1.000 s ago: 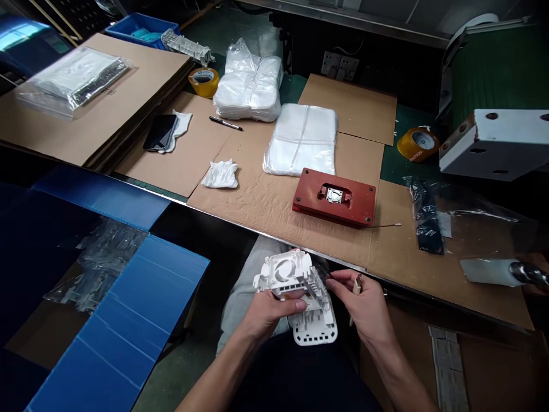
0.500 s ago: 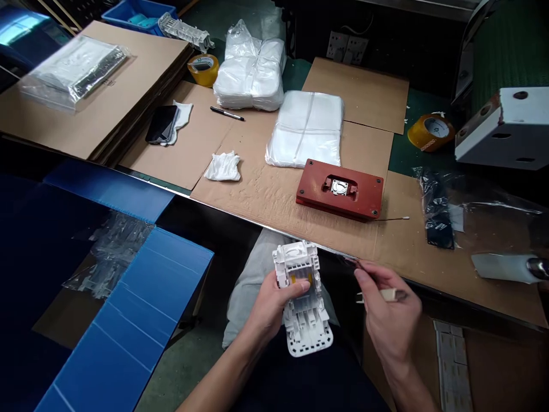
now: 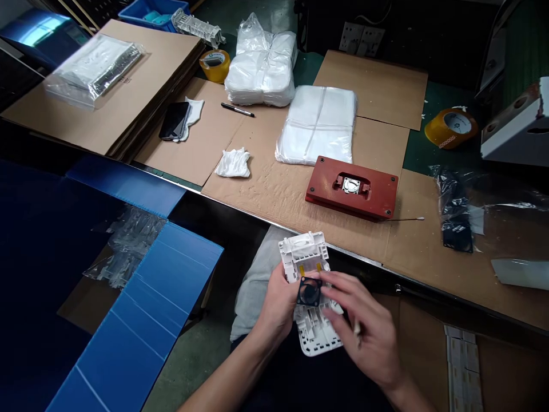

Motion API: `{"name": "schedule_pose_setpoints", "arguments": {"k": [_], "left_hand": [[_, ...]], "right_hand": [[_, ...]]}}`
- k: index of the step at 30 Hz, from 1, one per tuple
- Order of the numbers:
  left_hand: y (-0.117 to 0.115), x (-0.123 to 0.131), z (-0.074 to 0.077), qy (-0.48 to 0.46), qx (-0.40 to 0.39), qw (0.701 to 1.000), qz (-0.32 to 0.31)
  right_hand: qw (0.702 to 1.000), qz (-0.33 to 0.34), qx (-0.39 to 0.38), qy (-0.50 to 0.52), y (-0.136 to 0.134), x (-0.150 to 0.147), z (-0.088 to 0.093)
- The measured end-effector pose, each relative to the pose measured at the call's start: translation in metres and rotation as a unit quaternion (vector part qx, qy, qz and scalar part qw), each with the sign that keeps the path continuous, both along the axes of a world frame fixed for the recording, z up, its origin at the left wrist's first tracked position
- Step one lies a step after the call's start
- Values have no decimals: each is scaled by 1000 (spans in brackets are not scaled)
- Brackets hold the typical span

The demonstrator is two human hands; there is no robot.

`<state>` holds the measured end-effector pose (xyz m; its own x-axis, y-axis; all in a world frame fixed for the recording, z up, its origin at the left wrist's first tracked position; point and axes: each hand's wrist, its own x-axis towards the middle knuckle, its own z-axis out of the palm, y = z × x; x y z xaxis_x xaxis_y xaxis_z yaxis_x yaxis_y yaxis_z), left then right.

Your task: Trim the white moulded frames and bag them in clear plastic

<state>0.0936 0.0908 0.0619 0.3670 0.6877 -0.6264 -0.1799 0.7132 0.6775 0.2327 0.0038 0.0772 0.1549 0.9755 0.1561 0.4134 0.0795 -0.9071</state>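
Note:
My left hand grips a white plastic housing, tilted over my lap, with slots along its rounded lower end and two yellow strips near the top. Over the middle of the housing is a small black square frame with a round centre, its left edge at my left thumb. At the frame's right edge are the fingertips of my right hand, with the thumb held apart below. A small pale tool, mostly hidden, stays tucked in that hand.
A red fixture block with a small white part in its recess sits on the cardboard-covered bench. Behind it lie white plastic bags. Bagged black frames are at right. A blue box flap stands left of my lap.
My right hand has moved left to the housing, bringing the black frame, formerly seen edge-on, over its middle. The whole scene has shifted slightly rightward in view.

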Motion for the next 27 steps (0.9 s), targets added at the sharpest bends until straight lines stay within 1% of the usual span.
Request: {"name": "schedule_pose_setpoints", "arguments": {"k": [1, 2, 3, 5, 7, 8, 13, 19, 22, 24, 26, 27], "left_hand": [[1, 0, 1, 6, -3, 1000, -5], [1, -1, 2, 13, -4, 1000, -8], [1, -1, 2, 21, -2, 1000, -9], [2, -2, 3, 29, 8, 1000, -6], [1, -3, 3, 33, 18, 999, -4], [1, -3, 3, 35, 21, 999, -5], [0, -5, 3, 43, 32, 998, -16], [-1, -5, 0, 50, 46, 998, -19], [0, -7, -2, 103, 94, 990, -15], [1, -10, -1, 160, 140, 977, -12], [3, -12, 2, 202, 191, 961, -11], [3, -13, 4, 210, 214, 954, -11]], "right_hand": [[997, -50, -42, 28, 0, 1, 2], [991, -85, -88, 52, 0, 1, 3], [984, -98, -133, 74, 1, 2, 4], [970, -72, -205, 108, 4, 3, 5], [959, -38, -247, 132, 7, 4, 4], [955, -32, -260, 140, 8, 4, 3], [947, -43, -273, 161, 9, 4, -2], [951, -21, -265, 157, 8, 6, 1], [945, -6, -269, 188, 3, 11, 7], [935, -10, -265, 237, -1, 13, 11], [915, -40, -257, 309, -4, 11, 14], [899, -62, -255, 351, -4, 8, 15]]}}
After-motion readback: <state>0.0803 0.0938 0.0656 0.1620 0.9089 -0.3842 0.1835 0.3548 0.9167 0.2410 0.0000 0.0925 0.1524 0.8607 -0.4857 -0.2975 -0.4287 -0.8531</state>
